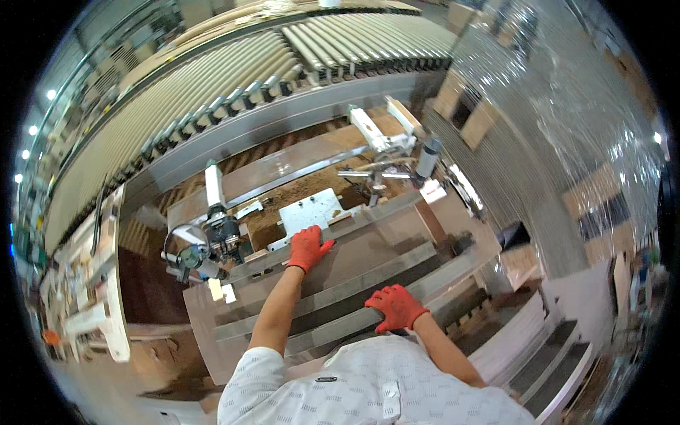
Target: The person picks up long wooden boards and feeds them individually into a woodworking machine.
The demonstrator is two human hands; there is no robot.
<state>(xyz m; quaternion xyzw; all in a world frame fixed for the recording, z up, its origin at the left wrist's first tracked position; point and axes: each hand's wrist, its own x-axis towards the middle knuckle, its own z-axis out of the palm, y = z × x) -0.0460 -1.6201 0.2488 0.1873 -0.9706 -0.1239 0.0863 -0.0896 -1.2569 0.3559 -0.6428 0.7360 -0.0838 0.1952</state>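
Observation:
My left hand (309,248), in a red glove, lies at the edge of the machine bed beside a pale metal plate (312,211). Its thumb stands out to the right, and nothing shows in its grasp. Lower and to the right, my right hand (397,308) wears a red glove too. It rests with fingers apart on a long grey strip (340,326) of the machine table (340,265). Left of my left hand stands a black and silver motor unit (223,230) with a white arm. A second grey motor (428,157) sits farther off to the right.
Beyond the machine runs a roller conveyor (212,92). Sawdust (297,184) covers the recess behind the plate. On the right is a tall stack of boards (496,156) in clear wrap (559,85). Shaped wooden pieces (106,283) lie at the left.

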